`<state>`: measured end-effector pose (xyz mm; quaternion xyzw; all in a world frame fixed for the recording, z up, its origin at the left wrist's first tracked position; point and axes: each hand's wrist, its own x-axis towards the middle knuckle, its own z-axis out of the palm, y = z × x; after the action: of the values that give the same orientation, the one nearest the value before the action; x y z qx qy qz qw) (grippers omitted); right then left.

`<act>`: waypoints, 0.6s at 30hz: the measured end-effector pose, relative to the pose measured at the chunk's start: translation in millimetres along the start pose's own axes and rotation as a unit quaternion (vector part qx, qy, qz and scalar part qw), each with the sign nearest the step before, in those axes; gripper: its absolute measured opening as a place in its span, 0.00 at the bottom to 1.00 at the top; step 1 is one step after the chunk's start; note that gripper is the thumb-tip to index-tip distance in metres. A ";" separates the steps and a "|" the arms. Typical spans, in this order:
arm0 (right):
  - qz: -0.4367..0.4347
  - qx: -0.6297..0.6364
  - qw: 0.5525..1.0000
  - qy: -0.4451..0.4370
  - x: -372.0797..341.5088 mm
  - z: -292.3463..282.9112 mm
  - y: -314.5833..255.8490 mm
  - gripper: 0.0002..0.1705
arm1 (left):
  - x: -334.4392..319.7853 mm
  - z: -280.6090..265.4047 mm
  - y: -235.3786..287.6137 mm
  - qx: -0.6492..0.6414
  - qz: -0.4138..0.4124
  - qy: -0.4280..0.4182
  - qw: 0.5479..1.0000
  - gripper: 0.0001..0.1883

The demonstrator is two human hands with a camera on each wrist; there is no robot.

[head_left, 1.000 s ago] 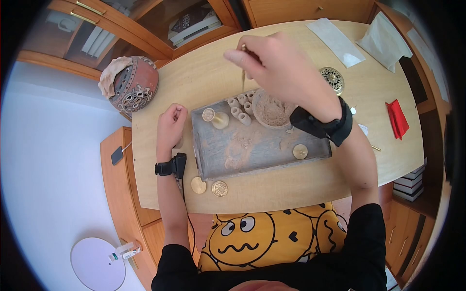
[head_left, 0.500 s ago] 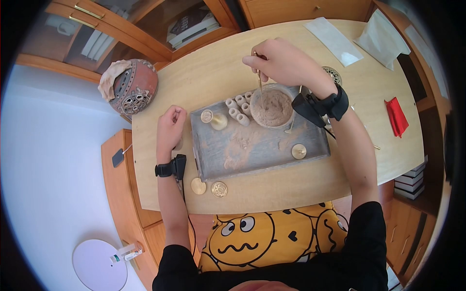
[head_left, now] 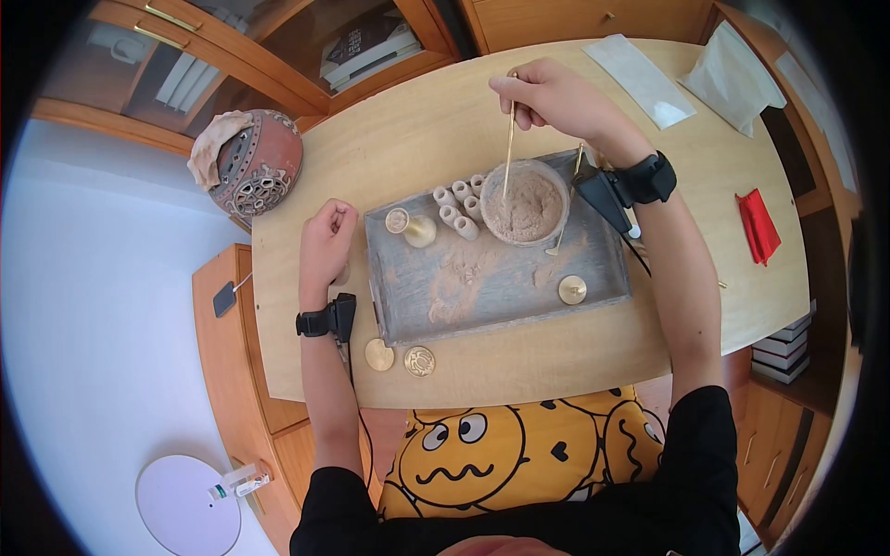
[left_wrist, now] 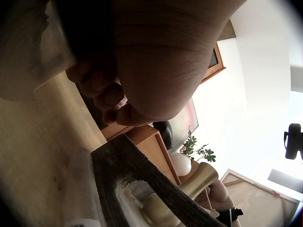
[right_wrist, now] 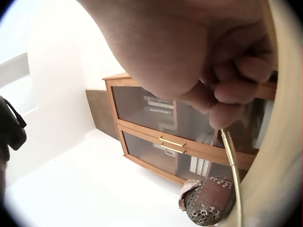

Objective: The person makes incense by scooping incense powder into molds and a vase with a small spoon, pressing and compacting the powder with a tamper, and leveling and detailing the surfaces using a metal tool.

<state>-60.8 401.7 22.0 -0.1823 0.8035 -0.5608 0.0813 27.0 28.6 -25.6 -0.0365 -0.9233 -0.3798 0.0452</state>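
Observation:
My right hand point(head_left: 561, 97) pinches a slender brass rod point(head_left: 510, 139) near its top. The rod's lower tip reaches into greyish-brown powder point(head_left: 530, 206) in a round bowl point(head_left: 489, 228) at the back of a dark tray point(head_left: 505, 320). In the right wrist view the rod point(right_wrist: 232, 163) runs down from the fingertips. My left hand point(head_left: 327, 243) rests beside the tray's left edge, fingers loosely curled, with nothing seen in it. A second brass tool point(head_left: 565, 222) with a flared end leans by the bowl. Several hollow clay-coloured tubes point(head_left: 461, 192) lie left of the bowl.
A flared brass vessel point(head_left: 421, 232) and a small brass lid point(head_left: 572, 290) sit on the tray, amid spilled powder point(head_left: 454, 278). Two brass discs point(head_left: 420, 360) lie in front. A red pouch point(head_left: 760, 227) is at the right, a patterned pot point(head_left: 264, 167) at the far left.
My right hand has moved right from above the tubes, bringing the rod's tip down into the powder, then shifted slightly farther right and back. My left hand stays in place.

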 end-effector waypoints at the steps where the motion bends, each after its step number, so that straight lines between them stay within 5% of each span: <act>1: 0.000 0.000 1.000 0.000 -0.5 0.8 -1.8 0.25 | -0.1 0.2 -0.3 -0.001 0.000 0.000 1.000 0.10; 6: -0.013 0.040 0.996 0.085 -8.7 17.4 -21.7 0.24 | -0.5 -0.1 3.3 0.002 -0.003 0.000 1.000 0.10; 18: -0.041 0.011 0.997 0.061 -5.8 39.6 -19.4 0.24 | -0.6 -2.5 2.4 0.014 -0.019 -0.016 1.000 0.09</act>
<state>-38.2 363.5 25.5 -0.1793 0.7930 -0.5821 0.0114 28.0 28.5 -22.2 -0.0247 -0.9296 -0.3670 0.0240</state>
